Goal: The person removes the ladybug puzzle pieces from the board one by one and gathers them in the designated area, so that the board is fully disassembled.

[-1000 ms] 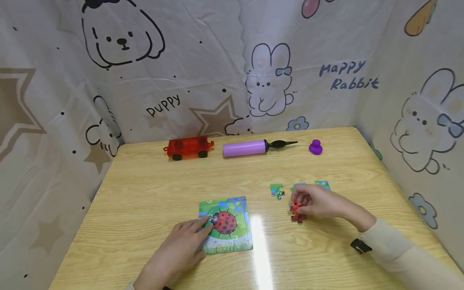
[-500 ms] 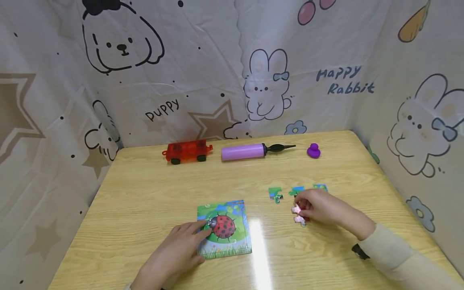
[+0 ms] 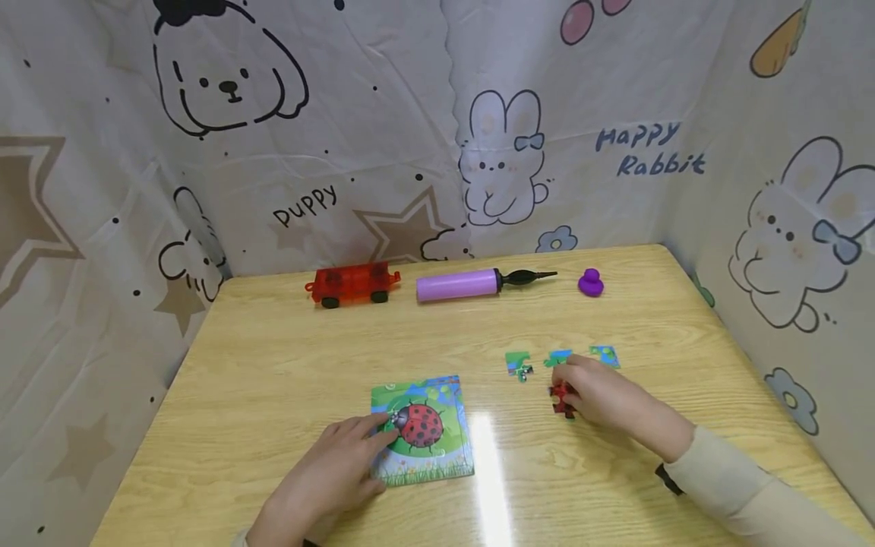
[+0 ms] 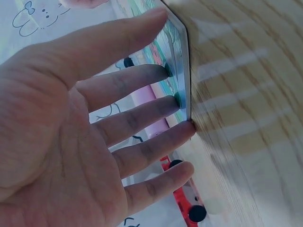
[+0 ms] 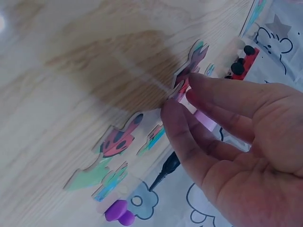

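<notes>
My left hand (image 3: 331,467) rests on the left edge of a ladybug puzzle board (image 3: 451,456), its fingertips touching the picture. In the left wrist view the fingers (image 4: 142,120) are extended and spread along the board's rim. Right of the board, my right hand (image 3: 611,399) pinches a red jigsaw piece (image 3: 562,398) between thumb and fingertips, close to the table. The right wrist view shows that piece (image 5: 191,66) partly covered by the fingers. A red, black-spotted piece (image 5: 120,137) lies near the hand there; in the head view the hand hides it.
Beyond the right hand lie a green piece (image 3: 519,365), a blue-green piece (image 3: 559,358) and another blue-green piece (image 3: 607,355). Along the table's back edge stand a red toy wagon (image 3: 352,284), a purple hand pump (image 3: 458,286) and a small purple knobbed object (image 3: 591,282).
The red piece in my right hand was tipped to show a pale, shiny face half a second ago; its red face shows again now. My left hand stays on the board.
</notes>
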A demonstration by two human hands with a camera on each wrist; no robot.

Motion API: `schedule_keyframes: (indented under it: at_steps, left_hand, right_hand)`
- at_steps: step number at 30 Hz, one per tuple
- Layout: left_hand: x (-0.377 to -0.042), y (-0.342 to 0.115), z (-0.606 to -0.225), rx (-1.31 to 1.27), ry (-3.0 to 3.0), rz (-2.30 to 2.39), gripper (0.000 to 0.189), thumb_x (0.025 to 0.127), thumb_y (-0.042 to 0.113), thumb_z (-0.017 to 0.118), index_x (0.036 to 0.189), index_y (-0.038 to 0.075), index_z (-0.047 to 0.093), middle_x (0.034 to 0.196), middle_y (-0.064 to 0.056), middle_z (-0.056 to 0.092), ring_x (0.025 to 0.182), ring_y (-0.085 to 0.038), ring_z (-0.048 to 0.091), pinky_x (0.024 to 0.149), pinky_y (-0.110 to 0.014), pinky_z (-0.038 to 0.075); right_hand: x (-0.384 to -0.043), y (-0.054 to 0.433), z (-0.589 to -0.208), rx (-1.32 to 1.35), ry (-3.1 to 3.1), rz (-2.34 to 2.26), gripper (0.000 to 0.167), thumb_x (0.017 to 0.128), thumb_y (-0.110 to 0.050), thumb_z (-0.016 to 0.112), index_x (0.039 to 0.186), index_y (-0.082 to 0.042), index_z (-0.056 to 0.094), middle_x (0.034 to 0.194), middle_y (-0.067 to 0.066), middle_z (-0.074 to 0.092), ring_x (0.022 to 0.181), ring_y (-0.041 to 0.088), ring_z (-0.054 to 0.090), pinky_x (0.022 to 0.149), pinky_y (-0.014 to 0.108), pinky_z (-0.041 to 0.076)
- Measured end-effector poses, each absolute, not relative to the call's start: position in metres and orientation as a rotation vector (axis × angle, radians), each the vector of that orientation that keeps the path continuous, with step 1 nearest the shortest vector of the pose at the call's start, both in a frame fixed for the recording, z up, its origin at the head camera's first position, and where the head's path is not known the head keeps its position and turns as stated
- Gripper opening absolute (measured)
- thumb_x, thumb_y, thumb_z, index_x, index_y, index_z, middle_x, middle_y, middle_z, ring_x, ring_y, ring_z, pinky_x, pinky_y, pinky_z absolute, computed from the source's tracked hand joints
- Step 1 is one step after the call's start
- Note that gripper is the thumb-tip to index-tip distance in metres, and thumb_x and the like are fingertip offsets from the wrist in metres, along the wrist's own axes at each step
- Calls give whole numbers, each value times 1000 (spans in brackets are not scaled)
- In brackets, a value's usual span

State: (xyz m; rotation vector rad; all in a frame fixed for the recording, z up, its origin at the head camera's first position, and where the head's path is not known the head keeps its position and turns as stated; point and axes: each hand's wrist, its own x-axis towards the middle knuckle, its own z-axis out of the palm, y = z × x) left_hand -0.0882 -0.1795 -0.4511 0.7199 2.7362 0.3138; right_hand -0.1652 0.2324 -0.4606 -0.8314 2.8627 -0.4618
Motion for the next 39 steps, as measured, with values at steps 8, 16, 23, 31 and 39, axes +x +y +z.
schedule_keyframes:
  at_steps: [8,16,23,31,39]
  left_hand:
    - [-95,-181,-450,755,2796,314,52,91,33,82,139,17,69,149,-14,61,135,-38,60,106,-63,50]
    - [-97,-180,-454,743,2877,287,40,95,36,79,132,24,72,137,-7,64,127,-31,61,100,-56,54]
    - [-99,-181,-458,635,2972,185,56,90,48,81,136,18,69,139,-11,63,129,-33,60,100,-57,54]
    - [-101,-181,-461,528,2928,196,84,86,58,81,151,10,57,159,-18,50,145,-41,48,106,-63,50]
    - [-104,-181,-461,462,2839,282,91,87,58,80,155,5,50,168,-14,41,152,-41,42,109,-66,47]
  right_hand:
    - [-169,225,-457,-894,2865,-339,20,86,1,83,95,-12,71,91,3,66,80,13,61,68,28,55]
    - [-169,214,-454,-1035,2944,-275,18,87,-4,82,102,-8,72,84,0,59,73,10,49,64,25,45]
    - [-173,179,-461,-1207,2869,-473,15,91,-10,81,105,-8,75,93,5,69,79,10,58,69,24,53]
    - [-168,122,-462,-1345,2685,-544,32,97,-20,74,126,-7,72,117,6,71,106,17,64,92,31,58]
    - [-166,85,-470,-1338,2626,-425,45,99,-33,73,135,-6,67,122,4,64,107,15,53,96,29,52]
